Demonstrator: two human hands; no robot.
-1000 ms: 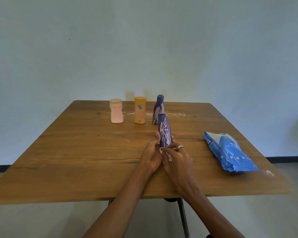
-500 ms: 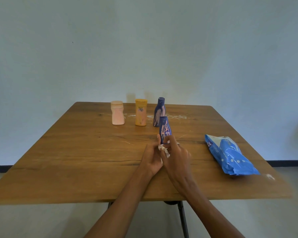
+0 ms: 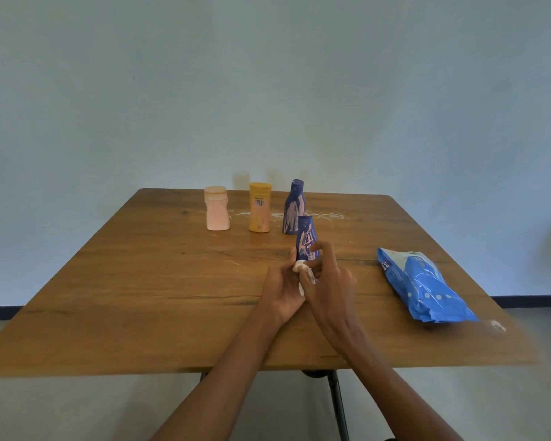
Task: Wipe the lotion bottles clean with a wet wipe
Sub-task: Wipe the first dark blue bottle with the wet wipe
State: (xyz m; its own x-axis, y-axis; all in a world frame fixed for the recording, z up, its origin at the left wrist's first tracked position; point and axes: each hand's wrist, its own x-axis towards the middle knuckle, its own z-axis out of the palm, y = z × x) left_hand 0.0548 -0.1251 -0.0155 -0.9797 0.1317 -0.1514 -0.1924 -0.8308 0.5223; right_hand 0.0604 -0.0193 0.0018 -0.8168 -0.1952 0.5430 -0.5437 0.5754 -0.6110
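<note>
Head view, one item per line.

Wooden table: brown plank grain, rounded far corners, pale smears along the far edge.

Pink bottle: squat, waisted, wide cap, upright near the far edge; no legible text.

Yellow bottle: straight-sided, cap-down shape, upright beside the pink one; dark label print too small to read.

Far blue bottle: dark blue, tapering to a narrow cap, streaked with pale pink lotion, upright at the right end of the row.

Held blue bottle: same tapered form, pale smears and white lettering on the front that cannot be read; upright near the table's middle, in front of the far blue bottle.

Left hand: fingers wrapped around the held bottle's base.

Right hand: fingers pinching a crumpled white wet wipe against the bottle's lower part.

Blue wipes packet: glossy soft plastic, white print unreadable, lying flat near the right edge.
</note>
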